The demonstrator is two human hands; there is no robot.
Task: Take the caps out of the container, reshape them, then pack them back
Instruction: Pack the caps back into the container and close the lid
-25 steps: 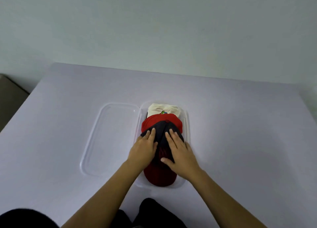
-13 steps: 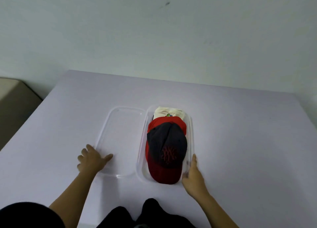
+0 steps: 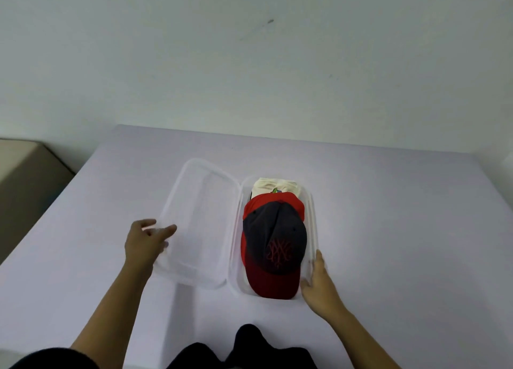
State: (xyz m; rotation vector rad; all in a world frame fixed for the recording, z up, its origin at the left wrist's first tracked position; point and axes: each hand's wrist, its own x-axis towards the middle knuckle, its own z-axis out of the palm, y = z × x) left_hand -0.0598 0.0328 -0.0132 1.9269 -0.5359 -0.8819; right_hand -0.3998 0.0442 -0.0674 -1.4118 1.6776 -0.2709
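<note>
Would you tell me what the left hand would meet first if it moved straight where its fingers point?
The clear plastic lid that the left hand grips; past that, probably the navy-and-red baseball cap in the clear container, though depth is unclear.

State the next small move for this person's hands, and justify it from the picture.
Probably swing the lid over onto the container to close it. The caps lie stacked inside, the left hand grips the lid's outer edge, and the right hand rests flat against the container's side, steadying it.
</note>
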